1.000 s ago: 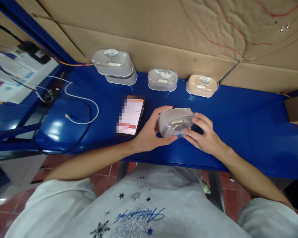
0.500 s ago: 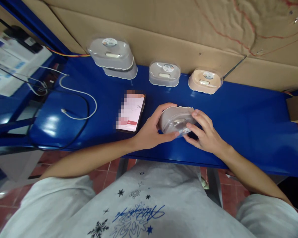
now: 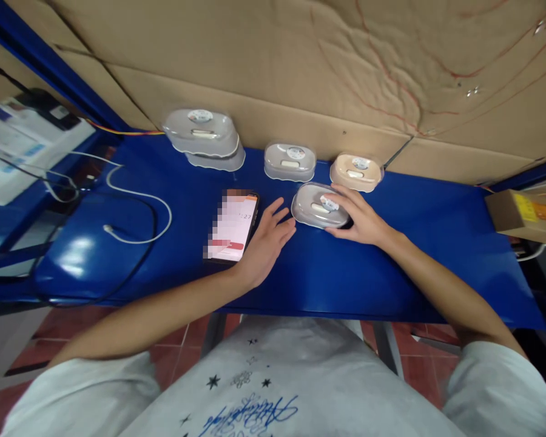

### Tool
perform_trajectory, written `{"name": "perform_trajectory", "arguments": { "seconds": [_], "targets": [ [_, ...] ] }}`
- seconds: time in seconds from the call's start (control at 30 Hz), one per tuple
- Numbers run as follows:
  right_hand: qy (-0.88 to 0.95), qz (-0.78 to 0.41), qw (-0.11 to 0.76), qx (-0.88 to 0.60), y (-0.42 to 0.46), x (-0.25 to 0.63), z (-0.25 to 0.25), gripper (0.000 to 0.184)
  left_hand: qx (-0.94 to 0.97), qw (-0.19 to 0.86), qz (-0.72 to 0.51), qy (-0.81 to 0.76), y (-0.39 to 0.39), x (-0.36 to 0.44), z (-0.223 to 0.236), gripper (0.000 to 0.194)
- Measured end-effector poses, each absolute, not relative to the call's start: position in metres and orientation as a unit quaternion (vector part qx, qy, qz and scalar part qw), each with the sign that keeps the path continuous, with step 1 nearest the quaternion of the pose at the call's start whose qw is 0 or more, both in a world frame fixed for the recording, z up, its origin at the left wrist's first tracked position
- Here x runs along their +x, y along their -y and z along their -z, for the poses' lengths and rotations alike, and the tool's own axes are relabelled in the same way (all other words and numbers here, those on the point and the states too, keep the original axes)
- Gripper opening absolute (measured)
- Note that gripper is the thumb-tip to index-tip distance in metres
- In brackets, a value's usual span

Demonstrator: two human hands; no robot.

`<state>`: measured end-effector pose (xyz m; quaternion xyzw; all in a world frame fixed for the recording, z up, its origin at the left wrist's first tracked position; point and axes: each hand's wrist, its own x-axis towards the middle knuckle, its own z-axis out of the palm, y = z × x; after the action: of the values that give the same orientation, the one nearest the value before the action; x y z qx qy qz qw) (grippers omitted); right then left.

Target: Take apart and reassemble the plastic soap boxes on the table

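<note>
A grey oval plastic box with a clear lid is gripped at its right end by my right hand, thumb in front and fingers behind. It is slightly tilted over the blue table; I cannot tell whether it touches the surface. My left hand is off the box, a little to its left, with fingers stretched out and nothing in them. Left of that hand lies a phone with its screen lit. Just behind the held box stands a beige box of the same shape.
Against the cardboard wall stand another grey box and a stack of two grey boxes. A white cable and a black cable lie at left. An open cardboard carton stands at the table's right end.
My left hand has let go of the grey box and drawn back left. My right hand has turned the box lid up and moved it back, closer to the beige box. The view has shifted.
</note>
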<state>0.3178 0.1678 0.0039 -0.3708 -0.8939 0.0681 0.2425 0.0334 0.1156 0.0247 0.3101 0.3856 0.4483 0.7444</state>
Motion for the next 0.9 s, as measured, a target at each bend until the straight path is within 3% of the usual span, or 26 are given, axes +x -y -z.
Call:
{"name": "perform_trajectory", "arguments": {
  "seconds": [0.17, 0.3, 0.4, 0.6, 0.7, 0.9],
  "targets": [
    [0.889, -0.034, 0.195, -0.412, -0.206, 0.331, -0.011, 0.088, 0.427, 0.660, -0.457, -0.416, -0.110, 0.029, -0.022, 0.050],
    [0.841, 0.018, 0.195, -0.504, -0.219, 0.361, -0.015, 0.072, 0.427, 0.692, -0.416, -0.408, -0.110, 0.030, -0.024, 0.027],
    [0.817, 0.026, 0.171, -0.550, -0.217, 0.388, -0.014, 0.073, 0.404, 0.726, -0.393, -0.394, -0.112, 0.032, -0.024, 0.022],
    [0.773, 0.055, 0.213, -0.595, -0.148, 0.414, -0.008, 0.088, 0.396, 0.754, -0.353, -0.387, -0.112, 0.035, -0.020, 0.033],
    [0.785, 0.013, 0.205, -0.584, -0.097, 0.403, -0.013, 0.081, 0.395, 0.737, -0.367, -0.407, -0.111, 0.036, -0.018, 0.035],
    [0.885, -0.063, 0.200, -0.415, -0.058, 0.312, -0.017, 0.064, 0.516, 0.536, -0.478, -0.466, -0.119, 0.028, -0.003, 0.041]
  ]
}}
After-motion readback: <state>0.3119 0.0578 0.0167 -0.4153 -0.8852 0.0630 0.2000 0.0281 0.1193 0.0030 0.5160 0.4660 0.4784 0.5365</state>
